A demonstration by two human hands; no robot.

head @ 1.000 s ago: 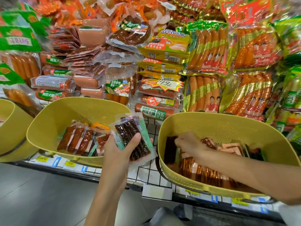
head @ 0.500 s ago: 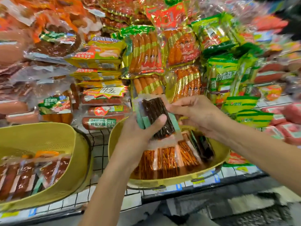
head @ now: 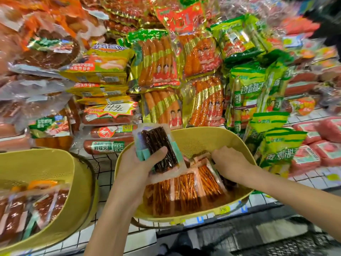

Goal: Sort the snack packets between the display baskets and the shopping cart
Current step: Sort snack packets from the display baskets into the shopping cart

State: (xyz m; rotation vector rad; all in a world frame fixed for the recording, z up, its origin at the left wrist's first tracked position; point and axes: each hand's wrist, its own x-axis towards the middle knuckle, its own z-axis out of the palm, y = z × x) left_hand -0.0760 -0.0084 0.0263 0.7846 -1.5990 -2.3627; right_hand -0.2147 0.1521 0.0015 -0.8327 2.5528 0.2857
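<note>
Left hand up with a stack, right hand down in the basket!

The left hand grips a stack of clear plastic packets of dark brown snack sticks, thumb clamped across the front and teal edges fanning out at the side. It holds them just above the near-left rim of the round yellow perforated plastic basket. The right hand is inside that basket, knuckles up, fingertips buried among the packets at its right side, and I cannot tell whether it has hold of one. Below both hands, flat clear packets of orange snack sticks lie side by side on the basket floor. Off to the left on the white wire shelf, a second yellow plastic basket holds reddish-brown packets. Shiny sausage packs are piled behind.
</note>
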